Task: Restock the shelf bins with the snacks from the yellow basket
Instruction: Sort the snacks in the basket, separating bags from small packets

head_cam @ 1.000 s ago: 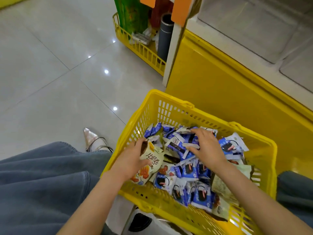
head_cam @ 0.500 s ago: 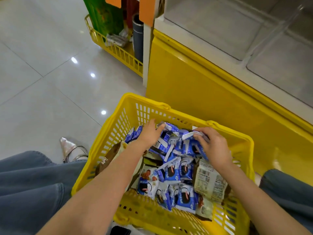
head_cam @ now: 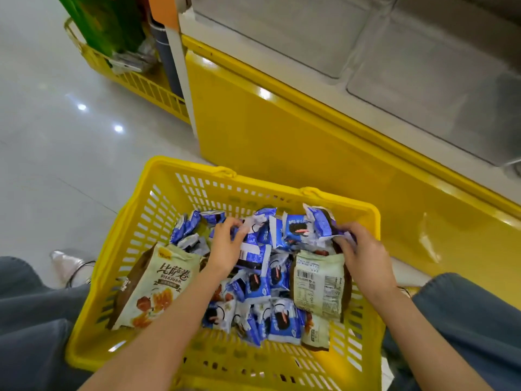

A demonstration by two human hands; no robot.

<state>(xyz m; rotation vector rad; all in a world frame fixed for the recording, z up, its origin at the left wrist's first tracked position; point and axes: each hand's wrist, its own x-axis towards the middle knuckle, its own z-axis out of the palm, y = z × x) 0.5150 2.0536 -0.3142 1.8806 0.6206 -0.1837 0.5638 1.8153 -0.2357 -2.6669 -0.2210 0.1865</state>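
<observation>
Floor level, tiled floor (head_cam: 56, 165), looking down between two knees in blue jeans (head_cam: 28, 320).

- Yellow basket (head_cam: 183, 163) sits on the floor between the knees, just in front of the yellow base panel (head_cam: 282, 131) of the shelf unit.
- Shelf bins (head_cam: 296, 32): clear grey compartments on top of that panel, above and beyond the basket. What they hold cannot be made out.
- Basket load: a loose heap of blue cookie packets (head_cam: 282, 320) across the middle and far side. A pale pizza-roll bag (head_cam: 160, 283) lies face up against the left wall. A second bag (head_cam: 320, 286), barcode side up, lies on the right, partly on top of the packets.
- Left hand (head_cam: 224, 249) is down in the heap near the far side. Its fingers (head_cam: 229, 225) are bent and closed onto the blue cookie packets, with the thumb pressing one from the side.
- Right hand (head_cam: 366, 258) is at the far right corner of the heap. Its fingers (head_cam: 345, 231) are curled tight round a crumpled bunch of the same packets, just above the barcode-side bag.
- Both forearms reach in over the near rim.
- A pale pointed shoe (head_cam: 66, 263) stands left of the basket.
- A yellow wire rack (head_cam: 146, 86) at upper left holds a green package (head_cam: 104, 21).
</observation>
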